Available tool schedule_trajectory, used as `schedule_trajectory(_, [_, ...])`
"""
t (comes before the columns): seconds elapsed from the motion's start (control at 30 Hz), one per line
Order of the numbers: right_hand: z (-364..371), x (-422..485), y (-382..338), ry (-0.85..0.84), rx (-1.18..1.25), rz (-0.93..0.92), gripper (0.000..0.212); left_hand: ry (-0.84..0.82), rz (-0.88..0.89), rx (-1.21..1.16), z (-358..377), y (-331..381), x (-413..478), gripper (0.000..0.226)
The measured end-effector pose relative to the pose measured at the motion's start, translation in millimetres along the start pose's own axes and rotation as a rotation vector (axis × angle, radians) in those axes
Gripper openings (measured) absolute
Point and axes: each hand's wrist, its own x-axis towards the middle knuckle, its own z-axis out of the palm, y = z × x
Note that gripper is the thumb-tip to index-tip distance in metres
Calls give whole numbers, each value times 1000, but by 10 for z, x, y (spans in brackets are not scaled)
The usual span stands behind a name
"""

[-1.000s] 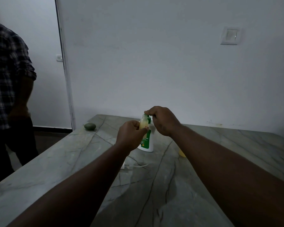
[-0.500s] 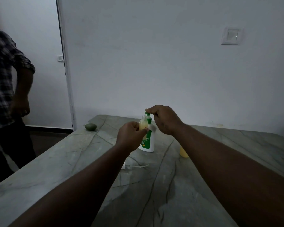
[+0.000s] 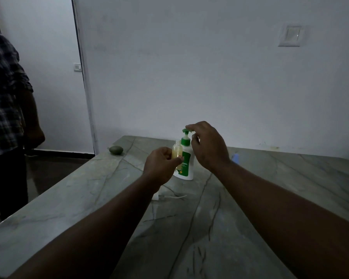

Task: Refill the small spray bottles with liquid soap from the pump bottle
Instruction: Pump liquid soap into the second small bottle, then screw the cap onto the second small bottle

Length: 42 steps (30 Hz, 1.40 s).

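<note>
Yellow bottle [image 3: 177,151]: left hand [image 3: 161,168] grips it — centre its mouth under the pump [image 3: 186,131].
Right hand [image 3: 208,147]: fingers loose, one tip on the pump top — press slowly.

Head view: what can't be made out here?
All in the head view.
Lower half of small bottle: hidden by left hand.
Label of pump bottle: partly behind small bottle and left hand.
Identity of pale object: mostly behind wrist of right hand.
Most of bystander: cut off by left edge.

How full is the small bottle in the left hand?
Nearly full: yellowish liquid fills the small bottle almost to its shoulder; the left hand holds it upright.
</note>
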Motion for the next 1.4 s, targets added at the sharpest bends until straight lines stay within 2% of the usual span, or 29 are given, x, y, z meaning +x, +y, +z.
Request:
schedule_trajectory(0.07, [31,-226,-103,57,-16,7,19,26,9,18,-92,13,-36,18])
schedule_trajectory(0.17, [138,-594,-260,-93,53,66,9,76,11,75,-296,-9,-84,22])
schedule_trajectory(0.23, [212,-789,-380,-279,116,77,14,98,4,95,-434,-45,-128,24])
schedule_trajectory(0.33, [338,-925,-569,-616,134,11,40,115,-8,107,-579,-100,-205,24])
schedule_trajectory(0.4, [429,-944,-658,-714,84,-14,51,127,-21,121,-629,-119,-256,26])
schedule_trajectory(0.47, [491,-946,-716,-729,58,-18,47,131,-26,132,-651,-132,-306,26])
schedule_trajectory(0.63, [433,-976,-735,-620,13,17,35,142,-25,143,-630,-142,-437,25])
schedule_trajectory(0.83, [-84,-933,-326,-421,127,280,42,112,-12,121,-381,-75,-608,23])
schedule_trajectory(1.0, [-655,-653,-152,-33,504,514,33,14,25,105,44,106,-764,23])
schedule_trajectory(1.13, [-1061,-442,-162,204,767,573,33,-20,65,88,368,260,-894,25])
schedule_trajectory(1.27, [-1324,-386,-173,248,864,559,32,-60,81,96,591,411,-992,25])
schedule_trajectory(1.4, [-1434,-409,-164,272,840,535,31,-86,89,97,698,495,-1068,25])
